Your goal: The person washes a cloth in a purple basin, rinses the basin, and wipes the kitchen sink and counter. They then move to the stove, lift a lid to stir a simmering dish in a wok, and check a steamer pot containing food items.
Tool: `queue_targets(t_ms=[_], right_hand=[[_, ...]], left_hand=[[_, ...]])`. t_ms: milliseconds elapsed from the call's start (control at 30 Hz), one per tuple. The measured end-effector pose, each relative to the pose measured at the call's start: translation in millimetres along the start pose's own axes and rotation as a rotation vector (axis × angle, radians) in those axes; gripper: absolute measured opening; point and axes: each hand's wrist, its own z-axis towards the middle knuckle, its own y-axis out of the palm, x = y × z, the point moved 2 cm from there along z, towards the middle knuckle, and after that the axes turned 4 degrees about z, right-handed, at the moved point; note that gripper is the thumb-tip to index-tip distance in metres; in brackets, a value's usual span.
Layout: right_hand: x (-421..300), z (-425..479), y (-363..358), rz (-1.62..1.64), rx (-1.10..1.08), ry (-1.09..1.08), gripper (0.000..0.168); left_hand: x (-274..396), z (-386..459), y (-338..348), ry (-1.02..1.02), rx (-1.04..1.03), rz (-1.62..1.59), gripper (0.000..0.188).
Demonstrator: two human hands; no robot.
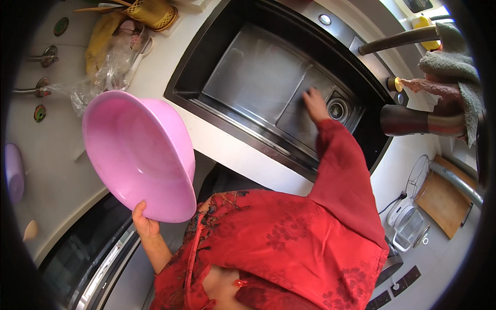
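My left hand point(145, 220) grips the rim of a pink plastic basin point(135, 151), tilted so its inside shows, beside the near left corner of the sink. The thumb lies over the rim; the other fingers are partly hidden. My right hand point(316, 102) reaches down into the dark kitchen sink point(248, 85), just left of the round drain point(338, 110). Its fingers are somewhat blurred and apart, with nothing seen in them; whether they touch the sink's bottom I cannot tell.
A faucet point(403, 120) juts over the sink's right side, with cloths point(445, 62) hung behind it. At the right stand a glass kettle point(410, 228) and a wooden cutting board point(445, 197). Plastic bags point(112, 69) and a yellow woven basket point(153, 13) lie at the upper left.
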Motion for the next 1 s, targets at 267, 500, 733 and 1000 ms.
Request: queue_targets(t_ms=[267, 500, 733, 1000], right_hand=[[-88, 115, 52, 0.114, 0.25, -0.296, 0.011], [65, -49, -11, -0.262, 0.099, 0.437, 0.017], [-13, 80, -2, 0.054, 0.405, -0.055, 0.013], [54, 73, 32, -0.062, 0.22, 0.342, 0.017]], left_hand=[[12, -3, 37, 0.014, 0.034, 0.12, 0.045], [-4, 8, 39, -0.027, 0.035, 0.127, 0.043], [2, 12, 65, -0.027, 0.025, 0.141, 0.044], [7, 14, 69, -0.039, 0.012, 0.169, 0.047]])
